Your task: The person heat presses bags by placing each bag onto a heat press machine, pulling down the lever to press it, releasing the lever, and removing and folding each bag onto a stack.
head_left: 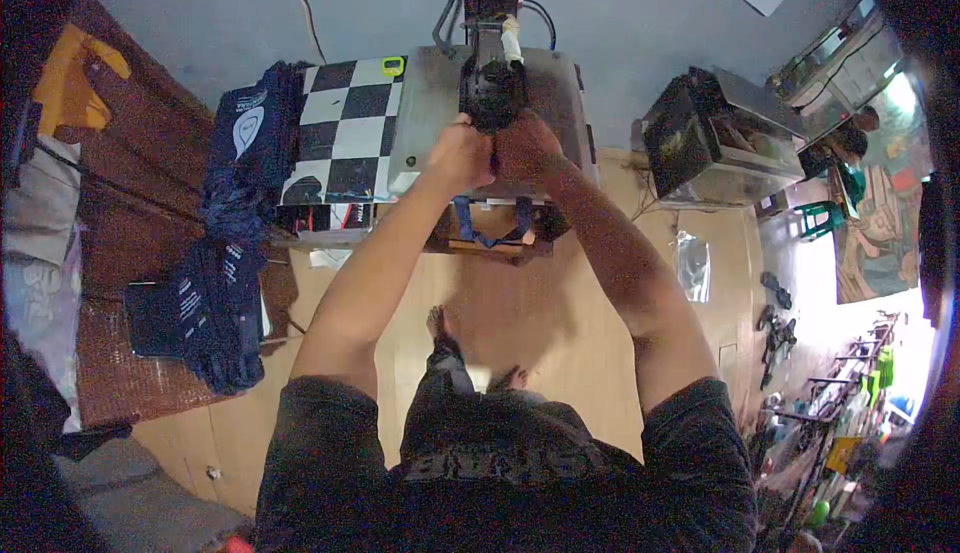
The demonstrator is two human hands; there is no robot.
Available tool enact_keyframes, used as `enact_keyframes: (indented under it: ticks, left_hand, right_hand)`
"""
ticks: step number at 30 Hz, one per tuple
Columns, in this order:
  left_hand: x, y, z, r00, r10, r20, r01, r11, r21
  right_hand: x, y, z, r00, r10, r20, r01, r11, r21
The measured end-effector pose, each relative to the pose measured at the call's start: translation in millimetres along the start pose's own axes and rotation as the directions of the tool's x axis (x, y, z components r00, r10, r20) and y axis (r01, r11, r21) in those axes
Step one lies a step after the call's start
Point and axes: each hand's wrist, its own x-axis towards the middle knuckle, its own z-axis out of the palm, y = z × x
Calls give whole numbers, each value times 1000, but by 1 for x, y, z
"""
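In the head view both my arms reach forward to a heat press [430, 113] with a wide grey plate. My left hand [461, 155] is closed at the near end of the press's black handle [490, 98]. Beside it, my right hand [530, 146] is closed on the same handle from the other side. The hands nearly touch, and their undersides are hidden. Dark blue straps of fabric [463, 221] hang below the front edge of the plate.
Left of the press is a black-and-white checkered surface [345, 133] with a yellow-green timer [393, 66]. Folded navy shirts [245, 138] lie beyond it, and more dark shirts [220, 313] nearer me. A dark box-shaped cabinet [710, 143] stands right. Clear plastic [692, 265] lies on the floor.
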Motion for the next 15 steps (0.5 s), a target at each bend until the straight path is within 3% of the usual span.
enact_keyframes:
  ticks: [3,5,7,9,10,13,15]
  left_hand:
    - [-4,5,6,998,-9,-60,6,998,-61]
    - [-3,-6,51,965,-59,-256,-37,935,-354]
    - [3,-11,40,922,-101,-374,-90,883,-460]
    - [-3,0,22,946,-101,-307,11,959,-284]
    - [-5,3,11,956,-110,-271,59,980,-189]
    - [-9,8,-11,972,-103,-210,78,989,-125]
    - [-9,9,-10,980,-101,-171,86,992,-95]
  right_hand:
    - [3,-1,5,998,51,34,-52,998,34]
    - [-1,-4,6,996,75,48,-77,996,44]
    - [3,3,13,996,73,59,-75,996,40]
    - [9,9,30,996,66,54,-68,997,30]
    - [14,13,45,996,81,-44,-77,993,85]
    - [19,20,65,966,121,-229,-75,977,200]
    - [15,22,68,980,22,-198,-10,998,59]
